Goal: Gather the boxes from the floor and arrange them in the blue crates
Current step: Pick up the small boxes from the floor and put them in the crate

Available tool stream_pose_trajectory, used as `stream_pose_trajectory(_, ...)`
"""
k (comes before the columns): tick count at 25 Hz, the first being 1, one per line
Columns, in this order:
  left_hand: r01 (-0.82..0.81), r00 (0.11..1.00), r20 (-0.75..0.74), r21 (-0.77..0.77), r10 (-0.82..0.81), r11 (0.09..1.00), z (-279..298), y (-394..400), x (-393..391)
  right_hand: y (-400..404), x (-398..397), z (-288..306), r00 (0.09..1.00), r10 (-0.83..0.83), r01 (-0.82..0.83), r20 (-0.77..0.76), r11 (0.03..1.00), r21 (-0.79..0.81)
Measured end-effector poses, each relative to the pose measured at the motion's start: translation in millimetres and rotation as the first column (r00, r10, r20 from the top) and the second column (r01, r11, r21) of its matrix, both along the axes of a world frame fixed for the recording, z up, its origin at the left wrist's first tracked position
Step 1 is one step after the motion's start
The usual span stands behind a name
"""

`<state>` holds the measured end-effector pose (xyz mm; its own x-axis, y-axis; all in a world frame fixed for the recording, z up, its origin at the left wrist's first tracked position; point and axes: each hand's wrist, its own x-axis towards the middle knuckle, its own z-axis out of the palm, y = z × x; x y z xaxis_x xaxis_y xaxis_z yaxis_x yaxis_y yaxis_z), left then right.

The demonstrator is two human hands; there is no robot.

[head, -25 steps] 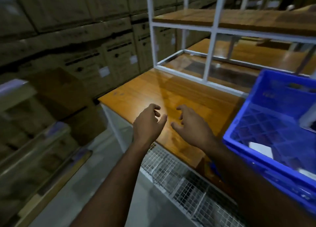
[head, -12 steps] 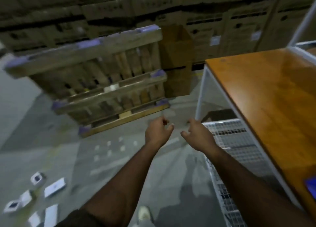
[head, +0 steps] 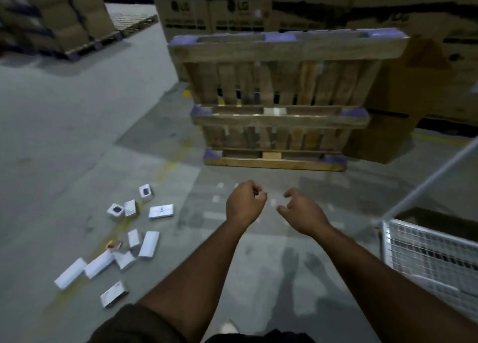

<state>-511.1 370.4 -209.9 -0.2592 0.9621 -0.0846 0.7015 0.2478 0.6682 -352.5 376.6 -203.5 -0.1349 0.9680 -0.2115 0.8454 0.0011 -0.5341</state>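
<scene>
Several small white boxes lie scattered on the grey floor at the lower left: a flat one [head: 161, 211], a long one [head: 149, 244], another long one [head: 70, 273], and one nearest me [head: 114, 294]. Two cube boxes [head: 116, 210] show dark pictures on top. My left hand [head: 244, 201] and my right hand [head: 301, 209] hang in front of me above bare floor, to the right of the boxes, fingers loosely curled and holding nothing. No blue crate is in view.
Wooden pallets [head: 276, 97] lean stacked on edge straight ahead, with a brown carton [head: 395, 102] beside them and stacked cartons behind. The white wire-mesh table frame [head: 426, 254] stands at the right. My shoe [head: 229, 327] shows at the bottom.
My view has swung left from the table and blue crate down to the floor, bringing the scattered boxes into sight. Both hands stay held out in front, empty.
</scene>
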Motion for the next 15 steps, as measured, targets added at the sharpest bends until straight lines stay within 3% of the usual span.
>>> stream_pose_trajectory(9,-0.33,0.942,0.035,-0.078,0.333,0.941,-31.2,-28.7,-186.9,19.1,-192.3,-21.6,0.953,0.304,-0.304,-0.001,0.951,-0.05)
stream_pose_trajectory(15,-0.567,0.82,0.018,-0.112,0.572,0.816,-45.2,-43.0,-276.3,46.8,-304.9,-40.6,0.848,0.53,-0.529,-0.008,0.845,-0.077)
